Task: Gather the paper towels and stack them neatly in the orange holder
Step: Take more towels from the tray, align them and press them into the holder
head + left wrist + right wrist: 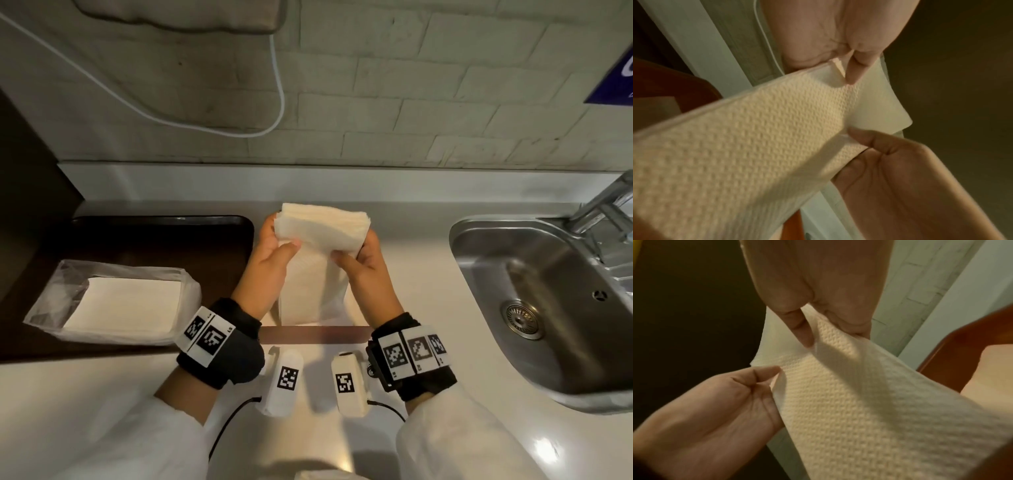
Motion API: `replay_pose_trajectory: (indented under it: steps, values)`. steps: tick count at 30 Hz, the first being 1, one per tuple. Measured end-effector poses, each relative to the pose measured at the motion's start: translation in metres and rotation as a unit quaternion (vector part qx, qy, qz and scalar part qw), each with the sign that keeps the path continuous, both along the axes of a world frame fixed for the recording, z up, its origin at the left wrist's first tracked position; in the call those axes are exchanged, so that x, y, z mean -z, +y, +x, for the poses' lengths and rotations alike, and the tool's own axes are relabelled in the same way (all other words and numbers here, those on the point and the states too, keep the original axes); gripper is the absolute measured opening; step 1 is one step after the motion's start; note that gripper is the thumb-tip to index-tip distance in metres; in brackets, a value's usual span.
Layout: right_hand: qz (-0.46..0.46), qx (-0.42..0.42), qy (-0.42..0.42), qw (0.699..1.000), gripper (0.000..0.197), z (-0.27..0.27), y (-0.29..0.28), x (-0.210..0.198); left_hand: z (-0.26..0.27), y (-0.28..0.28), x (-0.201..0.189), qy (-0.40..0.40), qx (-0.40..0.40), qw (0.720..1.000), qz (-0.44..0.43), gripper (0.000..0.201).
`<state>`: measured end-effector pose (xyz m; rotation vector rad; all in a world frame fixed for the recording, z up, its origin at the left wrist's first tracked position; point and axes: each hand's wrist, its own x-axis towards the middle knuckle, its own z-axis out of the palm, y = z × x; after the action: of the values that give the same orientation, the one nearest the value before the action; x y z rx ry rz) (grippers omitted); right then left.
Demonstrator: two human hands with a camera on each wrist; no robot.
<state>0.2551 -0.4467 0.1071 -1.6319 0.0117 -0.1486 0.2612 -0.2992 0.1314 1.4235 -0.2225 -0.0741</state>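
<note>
A thick stack of white embossed paper towels (322,226) stands on end at the middle of the counter. My left hand (270,246) grips its left side and my right hand (363,253) grips its right side, thumbs on the near face. The stack's lower end reaches down to the orange holder (315,334), of which only the near edge shows between my wrists. In the left wrist view the left hand (838,48) pinches the towels (756,138) near their top edge. The right wrist view shows the right hand (818,288), the towels (859,402) and the holder's wall (962,350).
A dark tray (164,236) at the left carries a clear plastic bag of more white towels (120,301). A steel sink (534,291) with a faucet (603,202) lies at the right. A brick wall with a hanging white cable (277,85) closes the back.
</note>
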Motion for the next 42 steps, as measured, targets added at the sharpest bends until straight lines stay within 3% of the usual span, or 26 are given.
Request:
replay_pose_trajectory:
  steps: [3,8,11,15,19,27,31,33,35,37,40,42]
  values:
    - [-0.039,0.000,-0.013,0.999,0.038,-0.003,0.001,0.002,0.001,0.001,0.007,-0.017,-0.010,1.000,0.006,0.049]
    - [-0.031,-0.013,0.007,0.999,0.057,-0.003,0.002,0.015,0.003,-0.001,0.024,0.019,-0.018,0.998,0.054,0.071]
    - [-0.025,-0.021,0.007,0.999,0.049,-0.006,0.007,0.016,0.001,-0.007,0.027,0.004,-0.045,0.994,0.096,0.069]
    - [-0.048,0.006,-0.019,0.999,0.048,-0.003,0.004,0.014,0.001,-0.009,0.017,-0.037,-0.052,0.995,0.077,0.065]
    - [-0.043,-0.030,-0.037,0.998,0.050,0.000,0.003,0.010,0.001,-0.010,0.015,-0.071,-0.068,0.988,0.121,0.063]
    - [-0.128,-0.032,0.017,0.991,0.055,0.003,0.003,0.016,0.006,-0.004,0.026,-0.046,-0.068,0.992,0.096,0.063]
    - [-0.225,-0.061,0.052,0.971,0.039,0.004,-0.005,0.010,0.009,0.011,0.021,-0.012,-0.101,0.995,-0.009,0.067]
    - [-0.270,-0.069,0.023,0.960,0.030,0.004,-0.010,-0.003,0.011,0.020,0.018,0.035,-0.135,0.989,-0.053,0.077]
    - [-0.358,-0.086,-0.045,0.929,0.026,0.005,-0.015,-0.022,0.010,0.027,0.010,0.014,-0.182,0.983,0.035,0.091]
    - [-0.459,-0.104,-0.109,0.875,0.025,0.007,-0.019,-0.040,0.006,0.033,-0.003,-0.081,-0.188,0.957,0.207,0.097]
    - [-0.546,-0.138,-0.136,0.815,0.029,0.009,-0.022,-0.052,0.003,0.039,-0.017,-0.276,-0.085,0.843,0.454,0.077]
    - [-0.580,-0.165,-0.126,0.787,0.033,0.006,-0.022,-0.051,0.004,0.039,-0.017,-0.320,-0.001,0.776,0.543,0.061]
